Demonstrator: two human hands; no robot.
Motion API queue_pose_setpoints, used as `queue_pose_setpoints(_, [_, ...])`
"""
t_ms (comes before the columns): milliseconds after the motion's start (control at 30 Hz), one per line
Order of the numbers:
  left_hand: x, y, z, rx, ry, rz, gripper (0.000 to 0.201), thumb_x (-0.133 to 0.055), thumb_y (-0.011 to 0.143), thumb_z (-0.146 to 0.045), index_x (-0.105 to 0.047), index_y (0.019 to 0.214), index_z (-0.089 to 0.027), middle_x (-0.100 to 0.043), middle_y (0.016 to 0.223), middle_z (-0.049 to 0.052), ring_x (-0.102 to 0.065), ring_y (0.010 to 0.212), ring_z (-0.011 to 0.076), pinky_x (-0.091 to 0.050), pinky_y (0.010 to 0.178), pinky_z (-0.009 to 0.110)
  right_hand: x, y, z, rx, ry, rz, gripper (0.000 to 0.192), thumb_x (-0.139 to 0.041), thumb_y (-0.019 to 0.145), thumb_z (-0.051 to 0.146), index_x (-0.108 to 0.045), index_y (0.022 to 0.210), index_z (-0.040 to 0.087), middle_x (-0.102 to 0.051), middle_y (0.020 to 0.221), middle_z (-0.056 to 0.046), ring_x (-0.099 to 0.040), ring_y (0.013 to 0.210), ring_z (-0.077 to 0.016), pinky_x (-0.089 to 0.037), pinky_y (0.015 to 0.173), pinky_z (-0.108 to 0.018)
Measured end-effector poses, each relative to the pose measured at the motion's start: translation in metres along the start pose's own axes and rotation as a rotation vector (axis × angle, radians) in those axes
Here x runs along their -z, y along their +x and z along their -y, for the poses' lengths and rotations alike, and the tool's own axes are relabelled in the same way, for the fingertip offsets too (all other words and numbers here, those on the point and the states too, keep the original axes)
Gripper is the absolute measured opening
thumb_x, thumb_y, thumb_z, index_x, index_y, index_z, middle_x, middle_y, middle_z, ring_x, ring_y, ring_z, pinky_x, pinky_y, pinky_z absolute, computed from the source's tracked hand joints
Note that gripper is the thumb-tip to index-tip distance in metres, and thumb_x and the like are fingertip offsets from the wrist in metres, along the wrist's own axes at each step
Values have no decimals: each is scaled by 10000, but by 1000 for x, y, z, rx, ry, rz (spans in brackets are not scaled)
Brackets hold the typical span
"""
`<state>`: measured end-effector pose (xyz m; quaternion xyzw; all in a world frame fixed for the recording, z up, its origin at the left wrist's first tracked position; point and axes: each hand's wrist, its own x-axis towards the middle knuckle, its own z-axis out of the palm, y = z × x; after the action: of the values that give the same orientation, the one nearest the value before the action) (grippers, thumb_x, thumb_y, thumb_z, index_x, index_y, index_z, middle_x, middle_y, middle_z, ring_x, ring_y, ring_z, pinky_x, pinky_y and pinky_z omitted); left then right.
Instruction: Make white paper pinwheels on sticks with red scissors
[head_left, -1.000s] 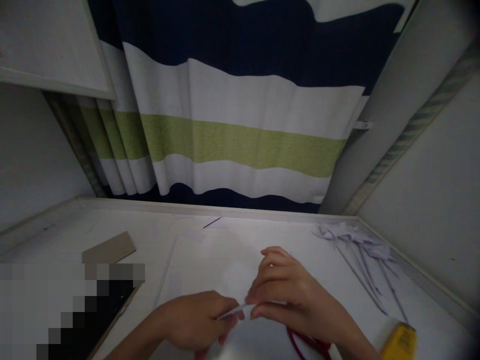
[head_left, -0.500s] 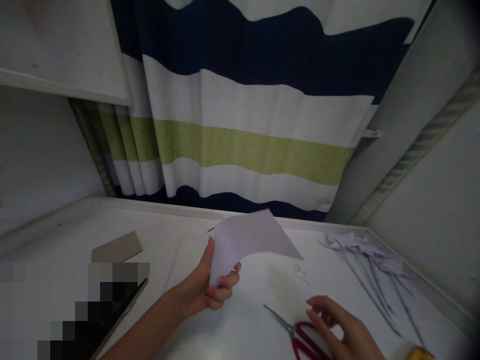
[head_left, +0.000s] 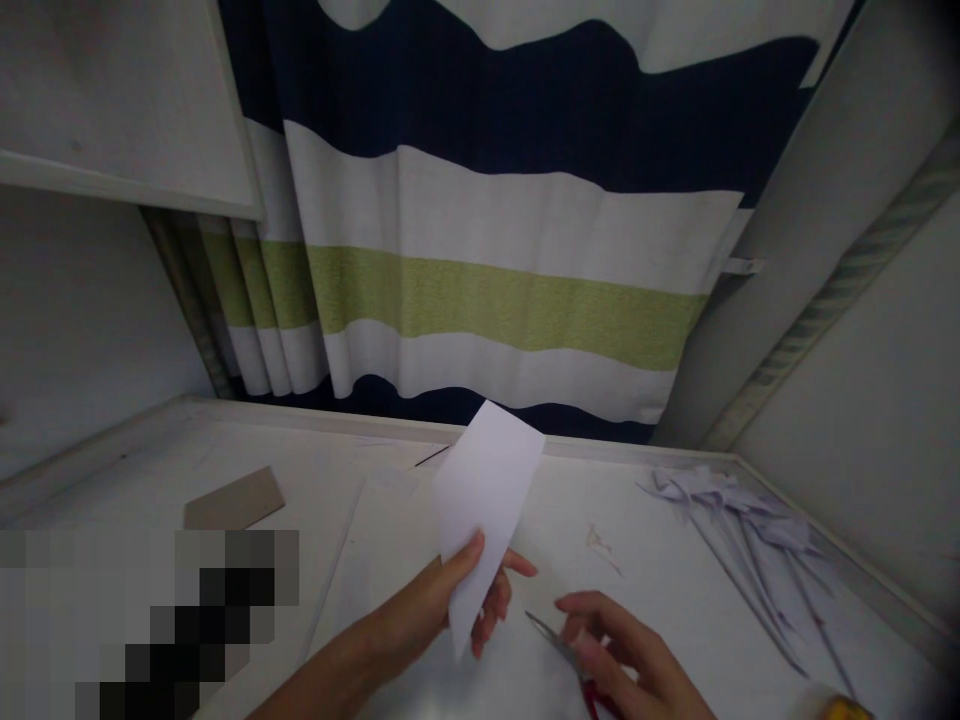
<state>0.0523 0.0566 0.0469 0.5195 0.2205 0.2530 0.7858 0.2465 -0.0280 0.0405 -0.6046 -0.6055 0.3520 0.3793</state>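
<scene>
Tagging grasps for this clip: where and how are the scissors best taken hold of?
Probably by the red handles of the scissors, the right hand coming from above and the person's right: the blades point away and leftward, while the handles sit nearer the person, partly hidden by that hand.

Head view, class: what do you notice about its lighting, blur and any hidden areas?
Head view: dim light; the white paper stands out pale against the curtain; the right hand looks slightly soft; the top right corner darkens; coarse pixel blocks hide the lower left.
</scene>
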Motion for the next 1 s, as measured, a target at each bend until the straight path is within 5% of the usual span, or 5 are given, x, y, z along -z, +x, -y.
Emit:
queue_pose_setpoints(200, [-15, -14, 0, -20, 363, -119, 512, -190, 865, -499, -476, 626, -148, -406, 591, -29, -379, 536, 95, -318, 546, 218, -27, 29, 38, 97, 333, -27, 217, -589, 717, 377, -582, 838, 197, -570, 733, -14, -583, 673, -182, -445, 568, -272])
queue_pose_setpoints(433, [-14, -25, -22, -89, 364, -246, 361, -410, 804, -483, -526, 777, -142, -512, 733, 7, -473, 714, 147, -369, 689, 261, -31, 40, 58, 101, 431, -105, 154, -626, 704, 316, -585, 662, 174, -555, 590, 17, -505, 535, -118, -399, 502, -221])
queue_pose_setpoints(667, [3, -22, -37, -258, 423, -497, 261, -486, 782, -384, -521, 693, -141, -514, 623, -12, -501, 601, 128, -415, 551, 230, -24, 40, 55, 43, 463, -41, 163, -640, 691, 320, -594, 668, 165, -562, 569, 15, -497, 514, -115, -404, 463, -218])
queue_pose_setpoints(1000, [5, -25, -41, -210, 470, -480, 245, -506, 769, -355, -544, 679, -131, -539, 614, -9, -516, 596, 118, -438, 566, 228, -20, 40, 54, 16, 450, -28, 194, -649, 679, 338, -591, 660, 154, -545, 557, 19, -470, 499, -100, -398, 451, -210])
